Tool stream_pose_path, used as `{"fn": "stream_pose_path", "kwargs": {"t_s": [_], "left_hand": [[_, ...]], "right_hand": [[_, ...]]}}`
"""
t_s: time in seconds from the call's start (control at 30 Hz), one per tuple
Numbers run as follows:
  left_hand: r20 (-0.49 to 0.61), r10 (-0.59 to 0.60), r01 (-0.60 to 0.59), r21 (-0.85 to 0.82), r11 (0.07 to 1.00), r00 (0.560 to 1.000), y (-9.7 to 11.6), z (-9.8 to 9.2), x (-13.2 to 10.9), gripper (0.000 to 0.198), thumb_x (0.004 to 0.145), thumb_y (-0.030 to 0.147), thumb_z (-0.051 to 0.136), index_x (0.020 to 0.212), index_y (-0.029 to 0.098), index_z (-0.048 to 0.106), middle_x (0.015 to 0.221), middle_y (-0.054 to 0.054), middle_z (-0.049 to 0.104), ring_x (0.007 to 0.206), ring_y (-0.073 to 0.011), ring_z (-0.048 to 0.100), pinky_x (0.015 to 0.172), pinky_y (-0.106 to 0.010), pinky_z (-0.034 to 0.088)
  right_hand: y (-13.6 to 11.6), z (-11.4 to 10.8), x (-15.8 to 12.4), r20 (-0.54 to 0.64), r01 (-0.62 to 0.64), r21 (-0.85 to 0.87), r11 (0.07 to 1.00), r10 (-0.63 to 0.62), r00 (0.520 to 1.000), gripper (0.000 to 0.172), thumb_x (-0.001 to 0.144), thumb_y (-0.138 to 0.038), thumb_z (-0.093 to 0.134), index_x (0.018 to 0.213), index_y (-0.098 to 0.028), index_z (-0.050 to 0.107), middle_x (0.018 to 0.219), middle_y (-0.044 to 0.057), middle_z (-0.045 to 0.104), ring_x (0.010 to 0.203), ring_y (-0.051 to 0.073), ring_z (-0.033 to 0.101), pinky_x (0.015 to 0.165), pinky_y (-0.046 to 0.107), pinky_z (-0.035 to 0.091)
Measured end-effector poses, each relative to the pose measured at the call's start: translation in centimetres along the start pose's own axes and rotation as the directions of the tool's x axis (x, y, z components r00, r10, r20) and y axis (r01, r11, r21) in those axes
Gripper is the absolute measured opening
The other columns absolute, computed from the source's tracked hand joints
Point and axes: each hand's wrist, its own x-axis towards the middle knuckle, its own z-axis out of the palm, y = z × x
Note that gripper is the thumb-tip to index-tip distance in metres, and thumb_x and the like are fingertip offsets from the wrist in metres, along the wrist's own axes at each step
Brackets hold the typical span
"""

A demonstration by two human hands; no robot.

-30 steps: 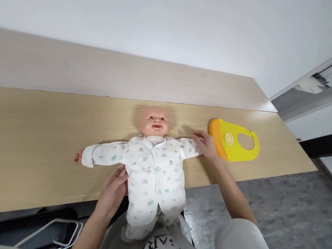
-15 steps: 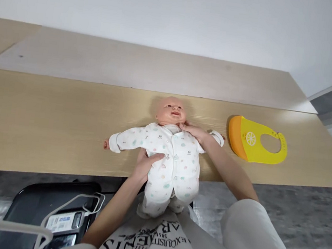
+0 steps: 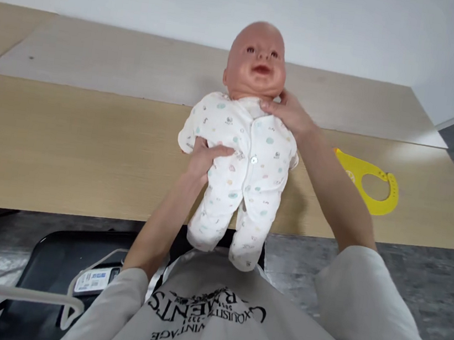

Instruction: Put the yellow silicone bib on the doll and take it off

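A baby doll [image 3: 251,140] in a white, printed, snap-front sleepsuit is held up in front of me, face upward, its legs hanging past the table's front edge. My left hand [image 3: 205,159] grips its side at the waist, thumb over the front and fingers hidden behind. At the neck and shoulder, my right hand [image 3: 287,111] is closed on the doll, with the thumb by the collar and the other fingers behind the neck. A yellow bib [image 3: 376,178] lies on the table to the right, partly covered by my right forearm.
The wooden table [image 3: 65,154] runs across the view, with a paler board [image 3: 132,63] along its back against the white wall. At lower left a black chair [image 3: 45,280] holds a white device [image 3: 93,280] with a cable [image 3: 6,290].
Both my hands have lifted the doll off the tabletop, up and nearer the camera. Its outstretched arms have dropped to its sides. My forearm now covers part of the bib.
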Motion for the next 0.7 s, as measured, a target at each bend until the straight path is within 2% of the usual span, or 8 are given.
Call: {"fn": "stream_pose_path", "kwargs": {"t_s": [0.1,0.2,0.27,0.4,0.57,0.7], "left_hand": [[0.051,0.072,-0.069,-0.073,0.995,0.996,1.0,0.9,2.3,0.067,0.050,0.009,0.084,0.107,0.021,0.054,0.107,-0.006,0.068,0.113,-0.0336,0.064,0.099,-0.049,0.055],[0.048,0.102,-0.095,-0.128,0.987,0.994,1.4,1.4,4.8,0.064,0.051,0.007,0.082,0.108,0.020,0.055,0.109,-0.006,0.067,0.117,-0.0327,0.061,0.101,-0.047,0.053],[0.060,0.118,-0.107,-0.151,0.983,0.991,1.1,1.5,6.6,0.063,0.051,0.007,0.081,0.108,0.019,0.055,0.110,-0.006,0.067,0.117,-0.0311,0.062,0.101,-0.045,0.053],[0.074,0.091,-0.080,-0.139,0.987,0.993,0.2,1.0,9.2,0.063,0.048,0.010,0.082,0.105,0.019,0.056,0.105,-0.007,0.070,0.109,-0.0298,0.064,0.097,-0.045,0.054],[0.066,0.043,-0.036,-0.110,0.993,0.997,-0.5,0.3,11.6,0.060,0.047,0.012,0.083,0.102,0.018,0.057,0.098,-0.006,0.070,0.107,-0.0296,0.065,0.099,-0.045,0.051],[0.081,0.061,-0.051,-0.119,0.992,0.995,-0.9,0.1,13.6,0.058,0.046,0.012,0.082,0.098,0.018,0.057,0.099,-0.005,0.070,0.103,-0.0283,0.066,0.096,-0.043,0.053]], "right_hand": [[-2.4,-0.5,1.9,-0.023,0.022,-0.045,0.999,-0.023,0.999,0.058,0.087,-0.014,0.068,0.138,-0.008,0.041,0.123,0.005,0.063,0.115,0.018,0.063,0.103,0.030,0.052],[-3.1,-1.3,4.2,0.030,0.096,-0.063,0.993,-0.094,0.995,0.072,0.082,-0.017,0.075,0.141,-0.006,0.035,0.120,0.005,0.064,0.112,0.017,0.064,0.102,0.030,0.052],[-2.6,-1.7,5.9,0.071,0.133,-0.071,0.989,-0.128,0.989,0.084,0.077,-0.019,0.080,0.144,-0.006,0.030,0.112,0.003,0.066,0.110,0.017,0.065,0.102,0.032,0.052],[-0.8,-1.7,8.6,0.041,0.057,-0.105,0.993,-0.053,0.998,0.081,0.082,-0.015,0.074,0.147,-0.014,0.025,0.103,-0.002,0.066,0.108,0.016,0.066,0.103,0.036,0.052],[1.3,-1.9,11.3,0.072,0.038,-0.039,0.999,-0.035,0.997,0.093,0.082,-0.013,0.075,0.152,-0.012,0.014,0.110,0.002,0.067,0.105,0.013,0.066,0.105,0.036,0.051],[2.4,-2.2,13.1,0.040,0.021,-0.038,0.999,-0.020,0.999,0.092,0.080,-0.014,0.077,0.151,-0.013,0.019,0.111,0.004,0.068,0.105,0.015,0.066,0.104,0.036,0.052]]}}
